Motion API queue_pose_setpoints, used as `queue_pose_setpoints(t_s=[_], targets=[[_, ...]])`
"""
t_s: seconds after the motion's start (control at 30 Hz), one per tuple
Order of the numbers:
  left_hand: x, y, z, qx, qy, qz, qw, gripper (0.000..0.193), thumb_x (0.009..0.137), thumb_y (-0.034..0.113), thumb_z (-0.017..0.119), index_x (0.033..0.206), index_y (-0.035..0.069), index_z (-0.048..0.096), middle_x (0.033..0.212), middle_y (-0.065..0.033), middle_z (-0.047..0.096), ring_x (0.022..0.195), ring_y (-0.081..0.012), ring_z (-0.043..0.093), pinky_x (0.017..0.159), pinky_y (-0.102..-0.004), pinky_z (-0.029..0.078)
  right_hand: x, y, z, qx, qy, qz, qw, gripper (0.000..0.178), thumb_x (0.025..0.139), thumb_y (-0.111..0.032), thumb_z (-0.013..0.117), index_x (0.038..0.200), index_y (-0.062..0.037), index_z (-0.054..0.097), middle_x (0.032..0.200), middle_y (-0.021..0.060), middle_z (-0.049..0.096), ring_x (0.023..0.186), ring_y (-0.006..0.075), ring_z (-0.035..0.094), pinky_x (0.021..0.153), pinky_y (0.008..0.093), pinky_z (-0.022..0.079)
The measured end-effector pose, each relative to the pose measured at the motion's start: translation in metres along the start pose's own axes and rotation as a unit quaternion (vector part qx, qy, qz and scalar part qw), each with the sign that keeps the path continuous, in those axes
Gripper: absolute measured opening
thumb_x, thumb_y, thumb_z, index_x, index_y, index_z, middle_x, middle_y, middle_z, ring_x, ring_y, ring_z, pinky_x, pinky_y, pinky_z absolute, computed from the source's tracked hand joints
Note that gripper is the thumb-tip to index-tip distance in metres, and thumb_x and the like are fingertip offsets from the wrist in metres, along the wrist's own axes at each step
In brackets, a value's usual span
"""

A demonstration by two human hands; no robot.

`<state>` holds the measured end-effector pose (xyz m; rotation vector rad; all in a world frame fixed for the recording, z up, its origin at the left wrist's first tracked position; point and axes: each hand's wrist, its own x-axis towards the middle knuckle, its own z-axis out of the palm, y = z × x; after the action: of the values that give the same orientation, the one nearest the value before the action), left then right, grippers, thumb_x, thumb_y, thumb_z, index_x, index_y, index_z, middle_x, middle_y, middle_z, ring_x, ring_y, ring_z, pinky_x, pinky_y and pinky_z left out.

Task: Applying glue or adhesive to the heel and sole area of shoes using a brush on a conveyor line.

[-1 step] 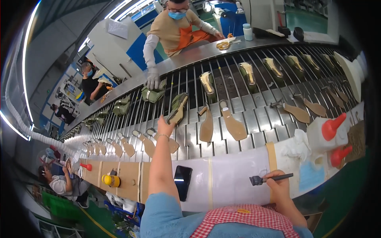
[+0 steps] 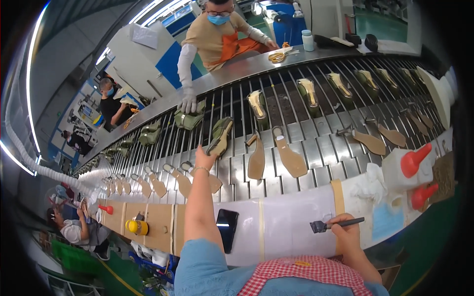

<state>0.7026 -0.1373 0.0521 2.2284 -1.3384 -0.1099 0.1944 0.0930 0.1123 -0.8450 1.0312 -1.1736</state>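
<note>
My left hand (image 2: 205, 159) reaches forward over the conveyor, its fingers closed on the near end of a green sandal upper on a last (image 2: 221, 136), its underside turned up. In my right hand (image 2: 347, 228) is a flat brush with a dark handle (image 2: 351, 222); its black bristles (image 2: 318, 226) point left, above the pale sheet on the bench. Tan shoe soles (image 2: 292, 158) lie on the metal slats right of my left hand, and another sole (image 2: 215, 183) is partly hidden by my left wrist.
Across the conveyor, a co-worker's gloved hand (image 2: 188, 102) rests on a green sandal upper (image 2: 188, 120). On my bench are a black phone (image 2: 227, 229), a yellow container (image 2: 137, 227) and white bottles with red nozzles (image 2: 415, 160). Orange-handled scissors (image 2: 277, 57) lie on the far ledge.
</note>
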Motion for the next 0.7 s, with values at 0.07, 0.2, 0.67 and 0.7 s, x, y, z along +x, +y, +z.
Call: queue_pose_setpoints(t_s=[0.07, 0.2, 0.67, 0.7], targets=[[0.020, -0.034, 0.019, -0.041, -0.038, 0.008, 0.998, 0.090, 0.068, 0.025, 0.077, 0.138, -0.004, 0.028, 0.127, -0.0254, 0.050, 0.117, -0.0329, 0.051, 0.098, -0.0371, 0.040, 0.005, -0.003, 0.004, 0.015, -0.010, 0.012, 1.000, 0.016, 0.079, 0.005, 0.061, 0.093, -0.0018, 0.057, 0.091, 0.0100, 0.064, 0.086, 0.0159, 0.060, 0.082, 0.0298, 0.047], [0.025, -0.033, 0.032, -0.147, -0.109, -0.039, 0.982, 0.084, 0.076, 0.017, 0.070, 0.142, -0.001, 0.021, 0.125, -0.0252, 0.051, 0.113, -0.0294, 0.054, 0.093, -0.0356, 0.043, 0.013, -0.006, 0.008, 0.056, 0.026, 0.046, 0.997, 0.016, 0.080, 0.002, 0.062, 0.095, -0.0011, 0.057, 0.090, 0.0102, 0.064, 0.084, 0.0154, 0.060, 0.080, 0.0288, 0.048], [-0.104, 0.146, -0.216, -0.484, -0.347, 0.060, 0.801, 0.027, 0.084, 0.014, 0.053, 0.105, -0.002, 0.058, 0.097, -0.0085, 0.063, 0.088, -0.0151, 0.062, 0.080, -0.0256, 0.050, -0.034, -0.104, -0.079, -0.158, 0.174, -0.146, 0.961, 0.017, 0.078, -0.003, 0.069, 0.091, -0.0041, 0.058, 0.086, 0.0012, 0.059, 0.080, 0.0084, 0.055, 0.072, 0.0225, 0.044], [-0.112, 0.144, -0.208, -0.475, -0.396, 0.045, 0.785, 0.027, 0.083, 0.014, 0.054, 0.105, -0.002, 0.058, 0.096, -0.0087, 0.063, 0.086, -0.0152, 0.063, 0.079, -0.0257, 0.050, -0.036, -0.114, -0.090, -0.215, 0.183, -0.172, 0.944, 0.017, 0.077, -0.005, 0.071, 0.089, -0.0039, 0.059, 0.085, 0.0007, 0.059, 0.078, 0.0081, 0.055, 0.070, 0.0229, 0.044]])
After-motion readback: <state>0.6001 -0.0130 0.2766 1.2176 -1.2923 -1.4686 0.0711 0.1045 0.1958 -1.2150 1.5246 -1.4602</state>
